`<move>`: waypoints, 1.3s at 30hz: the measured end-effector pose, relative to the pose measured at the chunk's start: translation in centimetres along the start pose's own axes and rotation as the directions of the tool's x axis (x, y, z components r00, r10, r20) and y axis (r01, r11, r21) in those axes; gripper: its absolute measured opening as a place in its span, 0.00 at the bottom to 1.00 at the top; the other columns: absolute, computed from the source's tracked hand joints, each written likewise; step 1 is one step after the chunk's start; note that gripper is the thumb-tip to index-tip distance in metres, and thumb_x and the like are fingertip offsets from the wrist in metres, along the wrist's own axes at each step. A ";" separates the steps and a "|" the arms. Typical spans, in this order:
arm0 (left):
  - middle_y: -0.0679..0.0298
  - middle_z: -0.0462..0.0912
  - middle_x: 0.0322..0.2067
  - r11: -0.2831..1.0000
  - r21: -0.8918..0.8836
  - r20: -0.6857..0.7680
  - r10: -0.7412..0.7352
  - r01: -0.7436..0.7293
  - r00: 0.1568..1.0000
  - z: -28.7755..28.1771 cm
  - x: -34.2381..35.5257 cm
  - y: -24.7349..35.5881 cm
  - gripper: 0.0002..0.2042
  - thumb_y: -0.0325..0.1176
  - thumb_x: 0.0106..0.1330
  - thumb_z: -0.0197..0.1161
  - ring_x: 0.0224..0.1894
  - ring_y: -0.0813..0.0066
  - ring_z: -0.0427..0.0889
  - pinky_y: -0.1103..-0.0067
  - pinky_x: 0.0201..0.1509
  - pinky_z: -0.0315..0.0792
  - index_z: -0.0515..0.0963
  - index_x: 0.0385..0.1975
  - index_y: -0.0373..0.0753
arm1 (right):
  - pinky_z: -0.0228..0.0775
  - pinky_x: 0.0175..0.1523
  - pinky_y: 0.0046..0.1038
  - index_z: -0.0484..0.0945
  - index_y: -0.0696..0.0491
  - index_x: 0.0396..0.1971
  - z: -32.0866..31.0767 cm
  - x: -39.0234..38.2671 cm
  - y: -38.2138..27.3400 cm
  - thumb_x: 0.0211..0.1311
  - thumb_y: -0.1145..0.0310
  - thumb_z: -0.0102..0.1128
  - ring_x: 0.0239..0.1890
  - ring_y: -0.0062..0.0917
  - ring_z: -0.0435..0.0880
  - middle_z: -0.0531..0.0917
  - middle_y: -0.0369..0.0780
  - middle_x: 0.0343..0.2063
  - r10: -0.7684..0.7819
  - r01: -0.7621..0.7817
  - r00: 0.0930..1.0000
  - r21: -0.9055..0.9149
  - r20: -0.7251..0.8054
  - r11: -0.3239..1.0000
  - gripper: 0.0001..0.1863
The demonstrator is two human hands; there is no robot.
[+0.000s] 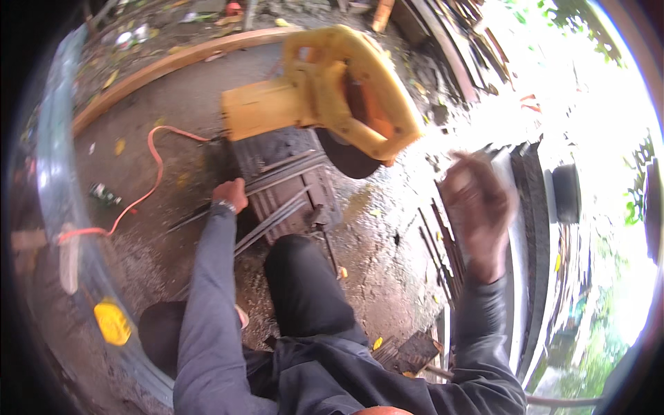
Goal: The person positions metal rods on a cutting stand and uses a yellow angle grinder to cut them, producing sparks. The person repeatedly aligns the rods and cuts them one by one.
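In front of me a yellow cut-off saw (266, 109) has its motor and looped handle raised, with a dark round cutting disc (349, 158) under it. Thin metal bars (287, 173) lie across the saw's dark metal base (304, 199). At the base's left edge, my left hand (232, 195) is closed round the left end of the bars. My right hand (481, 200) is lifted to the right of the saw, apart from it. It is blurred by motion; its fingers look loosely bent and apart, with nothing visible in them.
An orange cord (160, 162) winds over the floor at left. A wooden beam (187, 59) borders the far side. Clear plastic sheeting (59, 149) and a yellow rounded object (113, 323) are at far left. Long dark metal lengths (529, 207) lie at right. My knee (304, 277) is close to the base.
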State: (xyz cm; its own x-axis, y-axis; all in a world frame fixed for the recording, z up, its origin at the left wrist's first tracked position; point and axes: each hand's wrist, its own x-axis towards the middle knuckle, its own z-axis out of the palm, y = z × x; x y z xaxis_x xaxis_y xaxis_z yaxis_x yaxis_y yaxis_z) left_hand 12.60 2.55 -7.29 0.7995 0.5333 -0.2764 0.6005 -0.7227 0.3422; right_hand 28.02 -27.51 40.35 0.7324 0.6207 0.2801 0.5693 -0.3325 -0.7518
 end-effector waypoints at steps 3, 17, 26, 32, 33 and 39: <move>0.48 0.88 0.37 1.000 0.002 0.030 -0.016 0.016 0.999 -0.3 0.0 -0.1 0.09 0.33 0.58 0.64 0.45 0.42 0.87 0.53 0.49 0.80 0.80 0.37 0.40 | 0.79 0.46 0.28 0.80 0.61 0.56 2.0 8.0 -3.3 0.74 0.56 0.62 0.40 0.25 0.88 0.88 0.42 0.35 -0.268 0.281 0.960 -0.329 0.085 0.902 0.23; 0.46 0.87 0.43 0.998 0.060 0.063 0.009 -0.013 0.998 -0.6 0.3 0.4 0.13 0.35 0.60 0.66 0.47 0.44 0.87 0.55 0.52 0.81 0.81 0.43 0.38 | 0.82 0.28 0.29 0.83 0.57 0.43 9.5 17.9 -1.2 0.66 0.51 0.71 0.25 0.23 0.86 0.85 0.38 0.29 0.400 -0.412 0.635 -0.148 0.661 0.899 0.21; 0.49 0.88 0.40 0.994 -0.073 -0.089 0.069 -0.076 0.994 0.1 -0.5 -0.2 0.12 0.35 0.60 0.63 0.45 0.46 0.87 0.55 0.48 0.81 0.83 0.43 0.43 | 0.78 0.33 0.25 0.79 0.57 0.49 10.6 11.6 -0.2 0.68 0.51 0.68 0.27 0.19 0.82 0.84 0.37 0.31 0.418 -0.624 0.645 0.124 0.640 0.772 0.24; 0.50 0.89 0.42 0.998 -0.056 0.108 -0.023 0.029 0.994 -1.5 -0.5 0.1 0.12 0.31 0.62 0.61 0.49 0.50 0.88 0.59 0.53 0.82 0.86 0.43 0.40 | 0.66 0.23 0.20 0.83 0.52 0.38 10.8 9.1 -0.6 0.69 0.45 0.66 0.18 0.11 0.72 0.79 0.30 0.25 0.531 -0.526 0.708 -0.154 0.465 0.836 0.22; 0.50 0.89 0.42 0.998 -0.057 0.097 -0.020 0.025 0.995 -1.6 -0.5 0.1 0.12 0.31 0.63 0.61 0.50 0.50 0.88 0.59 0.53 0.82 0.86 0.44 0.40 | 0.66 0.23 0.20 0.83 0.52 0.37 10.9 8.9 -0.4 0.69 0.45 0.66 0.18 0.12 0.72 0.79 0.30 0.24 0.519 -0.526 0.719 -0.127 0.462 0.841 0.22; 0.50 0.89 0.43 0.997 -0.071 0.064 -0.029 0.033 0.998 -1.8 -0.9 0.2 0.12 0.31 0.63 0.61 0.50 0.49 0.88 0.58 0.53 0.82 0.86 0.44 0.41 | 0.66 0.22 0.19 0.81 0.51 0.31 11.0 7.7 1.1 0.70 0.46 0.66 0.16 0.12 0.71 0.76 0.29 0.20 0.551 -0.566 0.722 -0.100 0.418 0.818 0.21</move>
State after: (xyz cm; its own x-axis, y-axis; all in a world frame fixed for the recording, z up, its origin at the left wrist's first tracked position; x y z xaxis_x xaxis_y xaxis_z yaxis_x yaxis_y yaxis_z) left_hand 12.07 2.68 -5.39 0.7792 0.5248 -0.3427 0.6264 -0.6714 0.3959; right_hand 30.15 -15.26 35.14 0.6867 0.5618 -0.4614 0.0887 -0.6946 -0.7139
